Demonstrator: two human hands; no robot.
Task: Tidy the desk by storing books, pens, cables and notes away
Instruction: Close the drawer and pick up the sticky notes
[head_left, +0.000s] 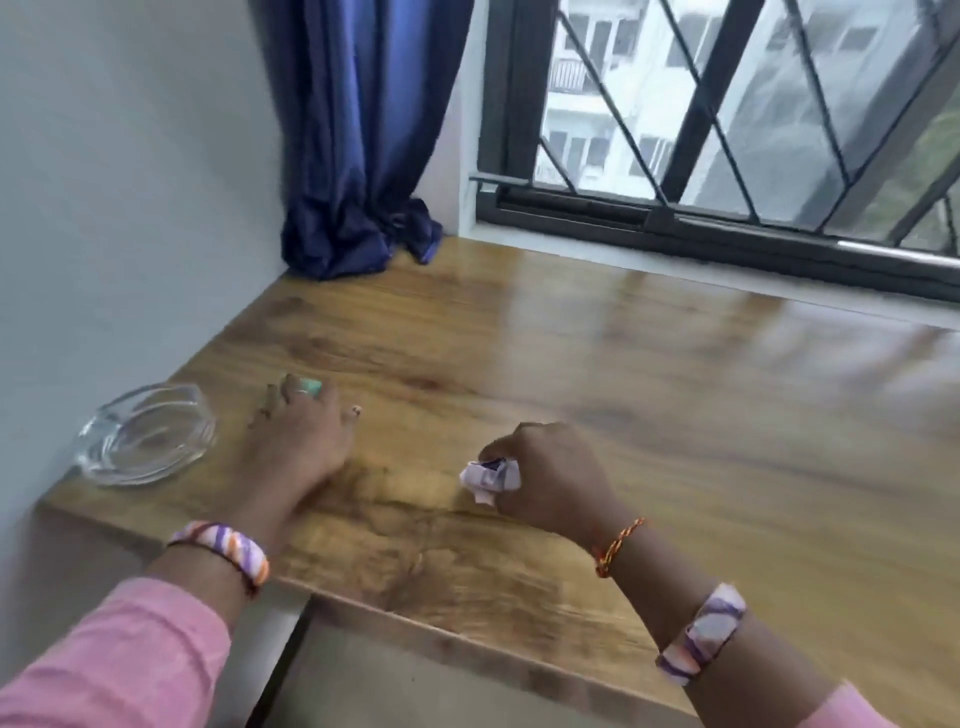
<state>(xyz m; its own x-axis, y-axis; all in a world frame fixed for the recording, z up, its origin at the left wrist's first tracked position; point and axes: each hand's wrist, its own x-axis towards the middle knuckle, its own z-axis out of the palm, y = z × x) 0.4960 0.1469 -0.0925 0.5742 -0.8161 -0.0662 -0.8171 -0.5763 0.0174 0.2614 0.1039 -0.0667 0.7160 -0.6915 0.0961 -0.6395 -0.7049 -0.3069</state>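
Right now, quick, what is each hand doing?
Left hand: open, fingers spread flat on the desk.
Right hand: closed, gripping a crumpled paper.

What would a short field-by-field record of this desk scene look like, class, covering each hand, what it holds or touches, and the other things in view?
left hand: fingers spread flat on the desk, touching a small teal object
right hand: grips a crumpled paper
desk: wooden, glossy
glass dish: at the left edge, beside the left hand, apart from it
curtain: blue, bunched in the far corner
window: barred, behind the desk
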